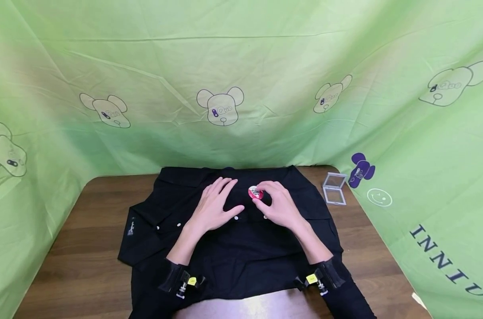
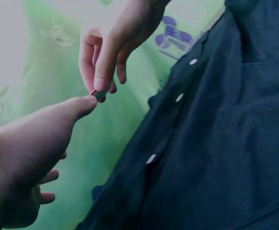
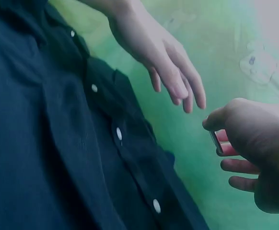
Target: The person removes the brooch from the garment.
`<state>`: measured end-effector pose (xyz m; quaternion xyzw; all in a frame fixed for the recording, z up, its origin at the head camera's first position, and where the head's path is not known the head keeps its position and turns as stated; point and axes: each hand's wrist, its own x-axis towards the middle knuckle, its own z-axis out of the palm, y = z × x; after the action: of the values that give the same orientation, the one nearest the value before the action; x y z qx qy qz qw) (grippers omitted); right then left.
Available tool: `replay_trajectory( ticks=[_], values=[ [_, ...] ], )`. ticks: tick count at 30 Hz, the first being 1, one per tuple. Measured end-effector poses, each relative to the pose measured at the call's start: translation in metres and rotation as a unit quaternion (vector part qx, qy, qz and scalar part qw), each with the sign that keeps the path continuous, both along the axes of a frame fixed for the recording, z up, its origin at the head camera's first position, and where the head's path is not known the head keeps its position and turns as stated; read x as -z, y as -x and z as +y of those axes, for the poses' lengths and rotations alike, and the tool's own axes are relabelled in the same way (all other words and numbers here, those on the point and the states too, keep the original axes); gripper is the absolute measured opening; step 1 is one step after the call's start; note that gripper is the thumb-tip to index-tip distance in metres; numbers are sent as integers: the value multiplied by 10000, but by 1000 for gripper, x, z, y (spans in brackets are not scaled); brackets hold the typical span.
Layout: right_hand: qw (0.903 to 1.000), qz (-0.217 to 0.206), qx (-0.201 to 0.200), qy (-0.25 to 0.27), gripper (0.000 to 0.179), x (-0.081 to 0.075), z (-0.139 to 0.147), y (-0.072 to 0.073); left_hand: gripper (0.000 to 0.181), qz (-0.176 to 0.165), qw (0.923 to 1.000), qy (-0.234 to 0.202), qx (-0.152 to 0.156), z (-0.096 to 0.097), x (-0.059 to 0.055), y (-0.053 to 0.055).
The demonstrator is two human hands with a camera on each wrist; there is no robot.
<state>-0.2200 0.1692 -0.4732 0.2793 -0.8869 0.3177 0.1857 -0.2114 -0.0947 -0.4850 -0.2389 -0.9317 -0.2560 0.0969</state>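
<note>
My right hand (image 1: 279,204) pinches a small round red-and-white badge (image 1: 253,190) between thumb and fingers, above a black shirt (image 1: 245,252) spread on the table. Edge-on in the right wrist view, the badge (image 3: 215,142) looks thin. Facing it, my left hand (image 1: 213,206) hovers over the shirt with its fingers loosely extended, holding nothing. In the left wrist view its thumb tip overlaps the edge of the badge (image 2: 97,95); whether they touch I cannot tell. White buttons (image 3: 119,133) run along the shirt's placket. A sleeve (image 1: 142,235) is folded out on the left.
A clear square hinged case (image 1: 334,196) stands opened at the table's right rear corner. Brown wooden tabletop (image 1: 86,248) shows on both sides of the shirt. A green cloth (image 1: 265,57) with printed bear heads hangs behind and beside the table. A strapped device sits on each wrist.
</note>
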Motion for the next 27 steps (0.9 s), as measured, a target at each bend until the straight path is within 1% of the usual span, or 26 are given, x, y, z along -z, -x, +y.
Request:
replay_trajectory(
  ticks=[6,10,17,21,27],
  values=[
    [9997,-78,213,-89,30,6,19,2,86,-33,9998,35,185,13,5,0],
    [9993,-102,338,-116,31,11,31,3,86,-48,9995,81,301,24,5,0],
    [9979,-148,602,-189,30,21,52,3,83,-26,9980,341,531,44,6,2],
    [9972,-120,707,-198,31,25,66,2,82,-98,9967,512,618,54,8,3],
    [9956,-51,916,-175,30,28,85,5,81,-206,9952,624,726,71,6,6]
  ],
)
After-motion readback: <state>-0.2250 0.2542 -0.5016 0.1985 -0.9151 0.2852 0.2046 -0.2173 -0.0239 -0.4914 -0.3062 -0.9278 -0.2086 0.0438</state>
